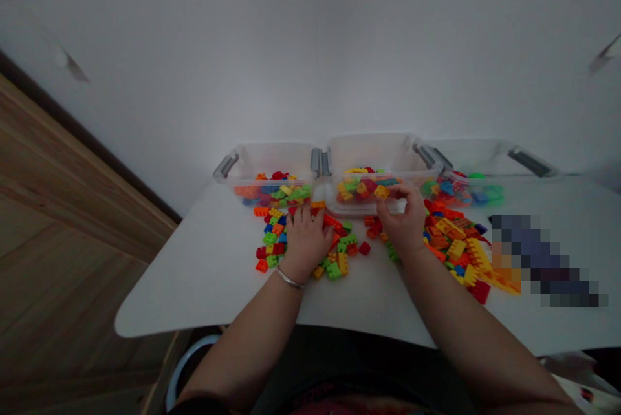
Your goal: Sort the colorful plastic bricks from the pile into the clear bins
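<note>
My right hand (406, 222) pinches a yellow-orange toy brick (381, 192) between thumb and index finger, at the front of the middle clear plastic bin (373, 143). Lower and to the left, my left hand (306, 244) rests palm down with fingers stretched over a pile of mixed toy bricks (270, 238). Its fingers cover some of them, and an orange brick (318, 204) shows just beyond the fingertips. A single red brick (364, 248) lies on the table between my hands. Several bricks fill the bottom of the middle bin.
On the left stands another clear bin (272, 151) of bricks, and on the right a third clear bin (478, 150) with larger coloured pieces. A heap of larger bricks (456, 249) lies beside my right forearm. A pixelated object (543, 260) is further right on the white table (194, 286).
</note>
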`<state>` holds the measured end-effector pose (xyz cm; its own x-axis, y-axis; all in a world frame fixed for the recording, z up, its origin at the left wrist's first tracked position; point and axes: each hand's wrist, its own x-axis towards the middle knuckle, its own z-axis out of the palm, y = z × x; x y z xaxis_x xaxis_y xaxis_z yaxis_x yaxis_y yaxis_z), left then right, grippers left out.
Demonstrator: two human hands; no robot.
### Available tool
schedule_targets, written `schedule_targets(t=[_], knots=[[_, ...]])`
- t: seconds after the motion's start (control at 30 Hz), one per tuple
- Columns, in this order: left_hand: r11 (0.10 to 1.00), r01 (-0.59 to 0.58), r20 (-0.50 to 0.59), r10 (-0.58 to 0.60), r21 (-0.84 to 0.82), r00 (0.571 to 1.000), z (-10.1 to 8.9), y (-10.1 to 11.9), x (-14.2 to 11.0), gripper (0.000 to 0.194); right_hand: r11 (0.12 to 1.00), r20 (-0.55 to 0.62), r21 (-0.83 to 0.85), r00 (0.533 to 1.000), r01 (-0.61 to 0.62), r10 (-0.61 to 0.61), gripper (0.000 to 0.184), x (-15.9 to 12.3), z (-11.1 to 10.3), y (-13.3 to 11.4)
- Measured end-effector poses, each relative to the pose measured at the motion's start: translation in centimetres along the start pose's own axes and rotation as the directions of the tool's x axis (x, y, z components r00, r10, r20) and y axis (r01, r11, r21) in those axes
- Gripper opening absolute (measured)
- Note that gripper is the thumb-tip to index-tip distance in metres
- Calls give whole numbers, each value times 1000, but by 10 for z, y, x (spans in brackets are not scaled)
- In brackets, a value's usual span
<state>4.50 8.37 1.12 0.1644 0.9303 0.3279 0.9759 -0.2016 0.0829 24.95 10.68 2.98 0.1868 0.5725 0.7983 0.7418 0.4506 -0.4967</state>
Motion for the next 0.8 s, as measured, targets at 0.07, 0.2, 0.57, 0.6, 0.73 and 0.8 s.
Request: schedule_targets(t=[0.07, 0.2, 0.57, 0.6, 0.73, 0.8], knots=[[1000, 0, 0, 0, -13, 1000, 0, -1, 1, 48, 997, -26, 6, 997, -73, 73, 20, 2, 1, 0], [1000, -4, -14, 4, -14, 1000, -2, -3, 5, 38, 986, -119, 100, 982, -134, 145, 25, 10, 3, 1], [998, 27, -13, -28, -65, 1000, -1, -4, 9, 47, 955, 22, 215, 979, -204, 204, 31, 95, 3, 6], [997, 43, -15, -44, -66, 999, -1, -4, 9, 49, 950, 101, 197, 969, -243, 227, 30, 102, 6, 8], [995, 74, -7, -75, -66, 997, -3, -4, 11, 56, 937, 347, -12, 877, -350, 332, 27, 118, 17, 7], [996, 67, 7, -67, -59, 998, -3, -5, 10, 54, 930, 398, -136, 841, -341, 366, 26, 119, 18, 3]])
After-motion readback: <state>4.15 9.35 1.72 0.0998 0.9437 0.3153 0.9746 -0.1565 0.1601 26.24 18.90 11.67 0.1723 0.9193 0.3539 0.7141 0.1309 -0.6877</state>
